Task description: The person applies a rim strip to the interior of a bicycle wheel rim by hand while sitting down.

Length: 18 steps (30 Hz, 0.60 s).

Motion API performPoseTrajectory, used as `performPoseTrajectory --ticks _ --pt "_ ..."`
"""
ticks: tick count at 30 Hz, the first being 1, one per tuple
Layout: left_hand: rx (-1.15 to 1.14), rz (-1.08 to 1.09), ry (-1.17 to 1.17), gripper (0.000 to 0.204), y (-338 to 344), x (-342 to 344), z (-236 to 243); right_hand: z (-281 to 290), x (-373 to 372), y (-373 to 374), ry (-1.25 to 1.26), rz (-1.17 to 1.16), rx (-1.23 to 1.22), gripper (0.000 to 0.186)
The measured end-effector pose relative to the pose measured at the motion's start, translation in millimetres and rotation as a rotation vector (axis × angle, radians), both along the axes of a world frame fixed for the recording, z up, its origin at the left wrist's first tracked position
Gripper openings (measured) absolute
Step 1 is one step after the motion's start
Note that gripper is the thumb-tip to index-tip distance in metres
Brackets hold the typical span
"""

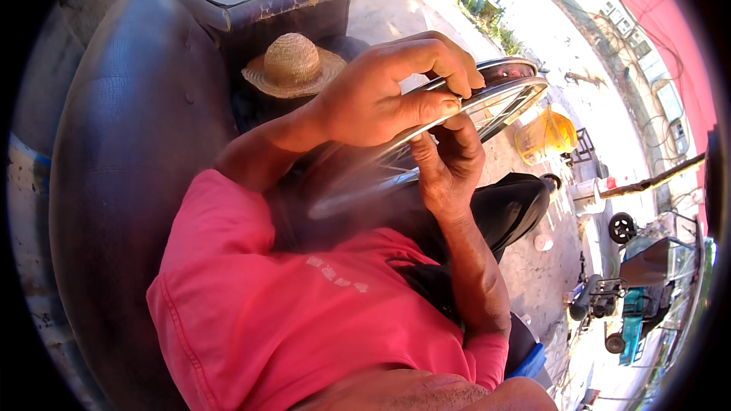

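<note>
A spoked wheel [499,90] with a silver metal rim is tilted over my lap, its near part hazy. My left hand [384,95] reaches over it from the upper left, thumb and fingers closed on the rim. Something tiny and shiny shows at those fingertips, too small to name. From below, my right hand [454,164] is closed at the same stretch of rim, its thumb pressed up against the underside and its fingers partly hidden behind the spokes. The two hands are close together, fingertips nearly meeting across the rim.
I sit on a dark, worn leather sofa [126,183]; a straw hat [293,65] lies on it. A yellow bucket [547,137] stands on the concrete ground beyond the wheel. Farther right are a white bucket [588,196] and a blue-green wheeled vehicle [632,323].
</note>
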State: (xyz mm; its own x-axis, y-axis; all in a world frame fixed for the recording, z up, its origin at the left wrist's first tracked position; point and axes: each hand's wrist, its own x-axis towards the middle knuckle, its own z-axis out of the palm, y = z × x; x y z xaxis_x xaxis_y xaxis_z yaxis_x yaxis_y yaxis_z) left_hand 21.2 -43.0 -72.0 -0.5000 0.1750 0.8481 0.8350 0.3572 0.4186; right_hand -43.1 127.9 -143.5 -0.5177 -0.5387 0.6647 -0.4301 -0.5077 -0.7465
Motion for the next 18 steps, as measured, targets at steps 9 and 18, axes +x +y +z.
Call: performPoseTrajectory --ticks 9,18 --pt "0.059 -0.067 -0.078 0.019 1.0 1.8 -3.2 5.5 2.3 3.0 -0.100 0.070 0.149 0.021" --pt "0.097 -0.065 -0.062 0.017 12.7 4.2 -0.4 10.0 -0.5 1.6 0.068 0.031 0.093 0.013"
